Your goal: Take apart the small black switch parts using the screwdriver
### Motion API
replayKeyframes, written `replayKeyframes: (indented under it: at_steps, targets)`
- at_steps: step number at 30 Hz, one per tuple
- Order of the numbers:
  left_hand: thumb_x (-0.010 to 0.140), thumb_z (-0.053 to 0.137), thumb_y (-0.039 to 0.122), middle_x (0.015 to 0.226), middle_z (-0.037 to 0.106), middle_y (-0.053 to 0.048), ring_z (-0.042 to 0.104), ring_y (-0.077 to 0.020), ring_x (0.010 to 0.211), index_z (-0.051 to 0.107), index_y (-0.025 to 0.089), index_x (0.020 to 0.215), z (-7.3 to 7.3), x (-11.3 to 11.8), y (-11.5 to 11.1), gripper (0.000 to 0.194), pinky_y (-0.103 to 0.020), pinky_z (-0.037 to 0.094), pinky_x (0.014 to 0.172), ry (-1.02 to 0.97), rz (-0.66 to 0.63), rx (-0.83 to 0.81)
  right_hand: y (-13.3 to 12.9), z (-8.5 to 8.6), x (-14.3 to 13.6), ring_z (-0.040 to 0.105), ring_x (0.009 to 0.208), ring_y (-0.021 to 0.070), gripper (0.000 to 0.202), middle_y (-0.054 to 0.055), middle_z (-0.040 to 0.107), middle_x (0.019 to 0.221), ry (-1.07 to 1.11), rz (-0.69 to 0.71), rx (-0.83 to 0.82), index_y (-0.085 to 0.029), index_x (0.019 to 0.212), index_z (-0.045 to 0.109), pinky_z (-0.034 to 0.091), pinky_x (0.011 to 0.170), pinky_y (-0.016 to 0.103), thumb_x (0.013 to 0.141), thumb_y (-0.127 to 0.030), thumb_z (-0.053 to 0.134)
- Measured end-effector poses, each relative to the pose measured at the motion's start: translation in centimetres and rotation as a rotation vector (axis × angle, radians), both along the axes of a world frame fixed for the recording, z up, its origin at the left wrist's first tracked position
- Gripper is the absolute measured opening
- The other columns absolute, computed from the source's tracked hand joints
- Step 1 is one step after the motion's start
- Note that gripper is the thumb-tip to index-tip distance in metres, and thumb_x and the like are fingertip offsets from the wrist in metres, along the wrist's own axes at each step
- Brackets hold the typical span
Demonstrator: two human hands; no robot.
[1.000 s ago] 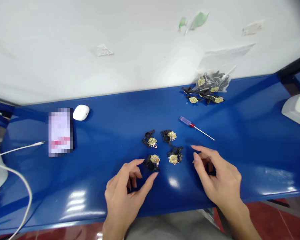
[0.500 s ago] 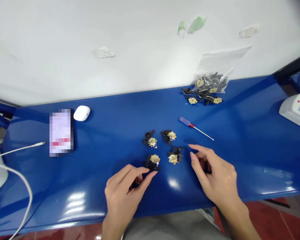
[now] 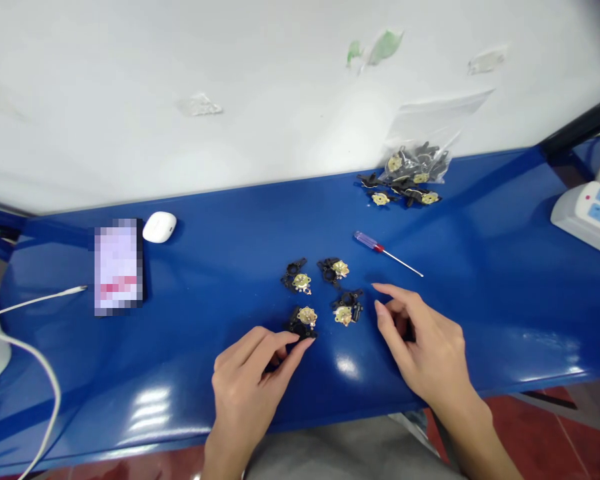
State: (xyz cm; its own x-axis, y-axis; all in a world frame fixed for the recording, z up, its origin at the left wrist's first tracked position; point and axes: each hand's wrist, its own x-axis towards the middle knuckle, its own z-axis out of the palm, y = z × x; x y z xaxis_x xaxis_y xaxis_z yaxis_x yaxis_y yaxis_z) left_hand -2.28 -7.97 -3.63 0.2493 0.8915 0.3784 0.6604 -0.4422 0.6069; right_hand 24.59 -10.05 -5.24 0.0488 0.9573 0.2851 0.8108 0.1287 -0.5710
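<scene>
Between thumb and forefinger, my left hand point(image 3: 255, 373) grips the near edge of a small black plastic part with a brass-coloured disc point(image 3: 304, 321). Three similar groups lie close by: one behind it point(image 3: 297, 276), one at the back right point(image 3: 333, 270), and one at the right point(image 3: 347, 308). My right hand point(image 3: 423, 343) rests to the right of them, thumb and forefinger apart with nothing between them. Its other fingers curl underneath, partly hidden. Beyond that hand lies a screwdriver point(image 3: 379, 248) with a purple and red handle, its shaft pointing right.
A clear plastic bag point(image 3: 420, 143) of similar parts leans on the white wall, with loose parts point(image 3: 405, 193) before it. At left are a phone point(image 3: 119, 267), a white case point(image 3: 160, 227) and a white cable point(image 3: 50, 373). A power strip point(image 3: 593, 213) stands right.
The whole view has shifted slightly, moving the table items a little left in the picture. Both hands keep nearly the same pose, the left still on the black part.
</scene>
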Motion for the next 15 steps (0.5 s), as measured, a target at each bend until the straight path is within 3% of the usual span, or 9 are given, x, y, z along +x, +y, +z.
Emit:
replayKeyframes:
  at_steps: [7,15]
  targets:
    - [0.105,0.087,0.021,0.069,0.068,0.006,0.06,-0.0107,0.054,0.08,0.024,0.097,0.38,0.01,-0.18,0.012,-0.027,0.055,0.059,-0.015,-0.019,0.029,-0.07,-0.09,-0.01,0.068,0.062,0.0152,0.026,-0.004,0.072,0.082,0.017,-0.011,-0.015,-0.024,0.14,0.07,0.058,0.069,0.032,0.116,-0.029,0.061]
    - [0.107,0.084,0.019,0.069,0.07,0.006,0.064,-0.0108,0.055,0.081,0.023,0.104,0.45,-0.11,-0.36,0.006,-0.027,0.056,0.06,-0.056,-0.089,0.068,-0.14,-0.19,-0.24,0.061,0.058,0.0137,0.039,-0.004,0.074,0.091,0.086,-0.021,-0.024,-0.025,0.15,0.055,0.054,0.061,0.031,0.114,-0.034,0.067]
